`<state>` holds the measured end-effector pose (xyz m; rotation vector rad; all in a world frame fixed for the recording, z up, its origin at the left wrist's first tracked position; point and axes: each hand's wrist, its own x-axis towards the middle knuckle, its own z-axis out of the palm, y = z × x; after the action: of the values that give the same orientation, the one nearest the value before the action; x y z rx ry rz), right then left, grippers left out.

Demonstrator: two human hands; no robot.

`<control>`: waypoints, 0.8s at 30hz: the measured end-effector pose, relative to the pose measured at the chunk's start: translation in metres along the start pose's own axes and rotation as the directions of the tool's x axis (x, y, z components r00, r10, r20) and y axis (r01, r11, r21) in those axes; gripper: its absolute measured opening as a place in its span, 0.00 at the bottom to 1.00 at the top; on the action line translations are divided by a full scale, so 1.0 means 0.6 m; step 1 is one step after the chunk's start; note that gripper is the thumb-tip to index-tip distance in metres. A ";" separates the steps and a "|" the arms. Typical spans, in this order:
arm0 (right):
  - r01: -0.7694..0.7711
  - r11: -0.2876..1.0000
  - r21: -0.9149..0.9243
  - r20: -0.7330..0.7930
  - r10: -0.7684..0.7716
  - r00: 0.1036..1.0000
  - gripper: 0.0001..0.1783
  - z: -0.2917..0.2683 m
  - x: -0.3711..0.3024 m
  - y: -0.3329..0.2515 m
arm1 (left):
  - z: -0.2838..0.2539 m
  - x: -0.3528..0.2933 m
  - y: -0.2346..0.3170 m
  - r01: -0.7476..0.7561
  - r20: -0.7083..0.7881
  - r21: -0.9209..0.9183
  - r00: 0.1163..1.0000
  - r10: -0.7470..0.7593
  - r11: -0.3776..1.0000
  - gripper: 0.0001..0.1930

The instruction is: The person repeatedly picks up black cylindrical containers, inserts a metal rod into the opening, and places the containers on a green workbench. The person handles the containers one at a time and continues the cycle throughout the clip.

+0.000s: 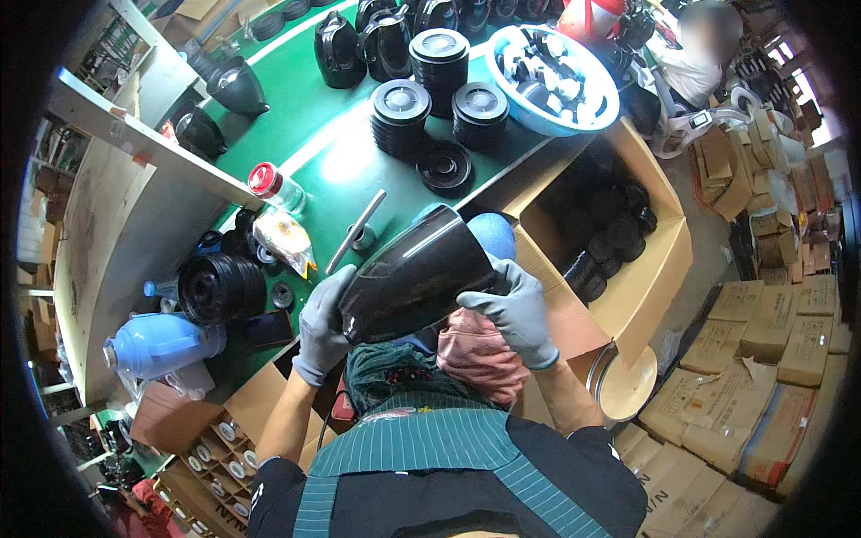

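A glossy black jug body lies tilted in front of my chest, held between both hands. My left hand, in a grey glove, grips its lower left end. At its right end my right hand, gloved too, has its fingers curled on the edge; the part under them is hidden. Just beyond the jug, a metal bar tool stands slanted on the green table. A rounded blue thing shows behind the jug's right end. Pink cloth and dark green cloth lie below it.
Stacked black lids and black jugs stand farther back. A light blue basin holds small parts. To the right, an open carton contains black discs. A blue jug and a red-capped jar are on the left. Someone sits far right.
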<state>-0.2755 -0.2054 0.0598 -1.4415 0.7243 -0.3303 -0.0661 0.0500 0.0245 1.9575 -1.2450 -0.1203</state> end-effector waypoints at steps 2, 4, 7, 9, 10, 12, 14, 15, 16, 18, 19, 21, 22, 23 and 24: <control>-0.022 0.996 0.091 -0.015 0.024 1.000 0.35 0.007 0.002 -0.010 | 0.010 0.013 0.017 0.260 0.018 -0.148 0.965 -0.260 0.954 0.27; 0.133 0.991 0.002 -0.009 -0.133 0.991 0.35 0.017 0.016 -0.008 | 0.018 0.021 0.003 0.285 0.057 -0.211 0.958 -0.279 0.935 0.26; 0.070 0.997 -0.027 0.038 -0.069 0.997 0.36 0.022 0.032 -0.024 | 0.027 0.025 -0.012 0.309 0.042 -0.343 0.948 -0.314 0.887 0.24; -0.061 0.994 0.094 0.088 0.052 0.995 0.38 0.040 0.042 -0.032 | 0.032 0.027 -0.028 0.304 -0.035 -0.439 0.934 -0.355 0.846 0.23; -0.028 0.983 0.179 0.088 0.013 0.996 0.40 0.050 0.042 -0.025 | 0.024 0.039 -0.034 0.353 0.007 -0.450 0.920 -0.392 0.820 0.22; -0.090 0.993 0.073 0.103 0.082 0.991 0.41 0.059 0.049 -0.011 | 0.010 0.055 -0.073 0.371 0.067 -0.310 0.927 -0.369 0.876 0.17; -0.093 0.993 -0.075 0.138 0.103 0.985 0.41 0.068 0.060 0.007 | 0.008 0.052 -0.146 0.194 0.060 -0.233 0.981 -0.185 0.953 0.12; -0.101 0.988 -0.114 0.201 0.122 0.972 0.36 0.067 0.071 0.004 | 0.017 0.038 -0.176 0.375 0.060 -0.439 0.919 -0.390 0.817 0.10; -0.113 0.981 -0.157 0.255 0.151 0.955 0.30 0.061 0.084 -0.004 | 0.012 0.033 -0.201 0.337 0.108 -0.314 0.941 -0.320 0.888 0.13; 0.118 0.990 -0.071 0.383 -0.082 0.920 0.20 0.043 0.139 0.023 | 0.012 0.020 -0.228 0.272 0.169 -0.176 0.955 -0.243 0.946 0.15; 0.053 0.989 -0.137 0.423 0.010 0.906 0.19 0.025 0.183 0.002 | 0.020 0.012 -0.225 0.293 0.173 -0.180 0.949 -0.264 0.939 0.15; 0.312 0.916 -0.252 0.041 -0.312 0.949 0.26 0.017 0.291 0.015 | 0.042 0.013 -0.208 0.379 0.169 -0.297 0.924 -0.343 0.876 0.15; 0.435 0.725 -0.534 -0.057 -0.544 0.837 0.34 -0.002 0.365 0.029 | 0.051 0.015 -0.199 0.399 0.175 -0.332 0.916 -0.360 0.855 0.15; 0.203 0.623 -0.755 -0.156 -0.472 0.868 0.47 -0.004 0.415 0.023 | 0.061 0.015 -0.188 0.417 0.179 -0.365 0.909 -0.377 0.832 0.15; 0.029 0.444 -0.895 -0.243 -0.542 0.805 0.60 -0.008 0.465 0.043 | 0.070 0.019 -0.179 0.425 0.191 -0.391 0.905 -0.380 0.816 0.15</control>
<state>-0.0751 -0.3771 -0.0346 -2.5576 1.1575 -0.7128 -0.0021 0.0383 -0.0714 1.8072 -0.7581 -0.6654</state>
